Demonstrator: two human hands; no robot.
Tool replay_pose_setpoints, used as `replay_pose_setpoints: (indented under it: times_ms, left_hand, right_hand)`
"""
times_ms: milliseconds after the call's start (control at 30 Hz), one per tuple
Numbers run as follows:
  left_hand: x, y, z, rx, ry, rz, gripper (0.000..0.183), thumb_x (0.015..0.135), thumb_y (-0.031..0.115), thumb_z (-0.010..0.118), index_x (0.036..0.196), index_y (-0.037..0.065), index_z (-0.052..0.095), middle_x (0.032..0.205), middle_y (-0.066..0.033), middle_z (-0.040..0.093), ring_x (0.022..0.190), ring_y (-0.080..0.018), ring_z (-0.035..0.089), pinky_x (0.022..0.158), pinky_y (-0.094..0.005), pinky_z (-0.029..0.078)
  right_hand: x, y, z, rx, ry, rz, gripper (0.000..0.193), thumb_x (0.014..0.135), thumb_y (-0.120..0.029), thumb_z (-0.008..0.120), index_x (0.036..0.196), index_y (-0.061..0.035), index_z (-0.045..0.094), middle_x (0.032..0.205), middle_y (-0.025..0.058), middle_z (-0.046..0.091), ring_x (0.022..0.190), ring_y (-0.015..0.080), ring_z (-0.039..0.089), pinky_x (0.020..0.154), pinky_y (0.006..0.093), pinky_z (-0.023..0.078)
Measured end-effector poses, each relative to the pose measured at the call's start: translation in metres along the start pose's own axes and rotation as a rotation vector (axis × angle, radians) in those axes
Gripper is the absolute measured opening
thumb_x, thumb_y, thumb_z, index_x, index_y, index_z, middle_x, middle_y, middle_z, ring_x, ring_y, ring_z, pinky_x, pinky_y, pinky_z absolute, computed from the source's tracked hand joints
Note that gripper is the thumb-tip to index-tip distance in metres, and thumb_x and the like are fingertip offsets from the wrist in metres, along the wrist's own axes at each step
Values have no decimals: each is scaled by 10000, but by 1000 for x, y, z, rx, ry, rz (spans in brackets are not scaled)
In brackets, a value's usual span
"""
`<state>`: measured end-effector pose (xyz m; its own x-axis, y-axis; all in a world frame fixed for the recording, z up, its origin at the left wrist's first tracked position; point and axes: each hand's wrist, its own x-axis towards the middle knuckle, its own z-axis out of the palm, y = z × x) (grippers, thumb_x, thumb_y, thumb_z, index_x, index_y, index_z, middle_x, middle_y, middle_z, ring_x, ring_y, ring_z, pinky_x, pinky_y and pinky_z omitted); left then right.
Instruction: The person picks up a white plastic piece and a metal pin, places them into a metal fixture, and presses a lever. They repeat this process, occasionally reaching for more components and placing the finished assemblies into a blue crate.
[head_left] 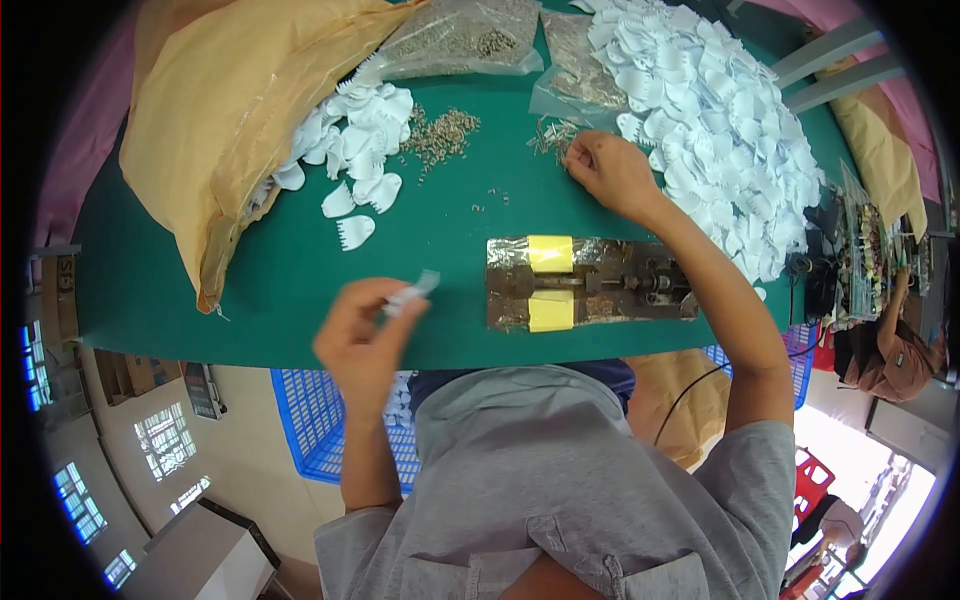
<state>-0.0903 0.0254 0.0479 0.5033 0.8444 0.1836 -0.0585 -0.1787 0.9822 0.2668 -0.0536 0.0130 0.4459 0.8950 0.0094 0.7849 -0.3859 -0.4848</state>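
Between the thumb and fingers of my left hand (pixel 365 330) is a small white toothed plastic piece (pixel 408 297), held above the front of the green table. My right hand (pixel 612 172) reaches to a little pile of thin metal pins (pixel 552 136), fingers pinched together at its edge. Whether a pin is in the pinch is hidden. Between my hands and nearer to me lies a dark metal fixture (pixel 600 283) with two yellow pads (pixel 550 254). Another pile, of small metal parts (pixel 440 137), sits farther left.
A large heap of white toothed pieces (pixel 715 130) covers the right side. More white pieces (pixel 360 130) spill from a tan sack (pixel 230 110) at left. Clear bags of metal parts (pixel 460 40) lie at the back. Below the table edge stands a blue basket (pixel 305 430).
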Motion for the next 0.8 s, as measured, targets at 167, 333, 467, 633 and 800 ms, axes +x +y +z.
replay_pose_setpoints:
  times_ms: [167,333,467,633,800]
  left_hand:
    - [-19,20,74,202,-583,99,248,833,-12,766,1071,58,770,963,-58,708,955,-223,669,814,-351,530]
    - [-7,-7,93,690,-504,504,232,779,89,786,998,162,808,897,30,680,909,-211,536,862,-396,381]
    - [-11,-20,99,696,-332,620,247,766,67,807,995,158,809,946,33,659,964,-235,520,864,-389,397]
    - [-12,-29,104,577,-245,501,375,748,19,854,1088,145,760,1164,-41,624,1158,-308,519,976,-422,445]
    - [-8,-36,102,431,-325,343,474,759,-5,843,1184,109,666,1233,-50,680,1268,-298,538,1028,-442,457]
  right_hand:
    - [-3,-5,-1,53,46,-99,144,879,-143,704,876,-6,658,884,164,726,802,342,716,753,444,561]
    - [-31,-19,-29,457,-51,8,177,896,-95,702,1044,2,704,837,64,695,737,146,637,744,310,541]
    - [-56,-28,-36,590,-90,25,219,954,-92,681,1146,-7,742,879,-15,689,787,49,579,762,234,508]
    - [-68,-33,-37,659,-204,124,154,973,-92,692,1070,9,755,945,10,750,845,44,645,795,229,525]
    - [-79,-35,-42,708,-301,189,118,950,-71,726,1028,12,755,907,7,753,808,39,644,768,222,526]
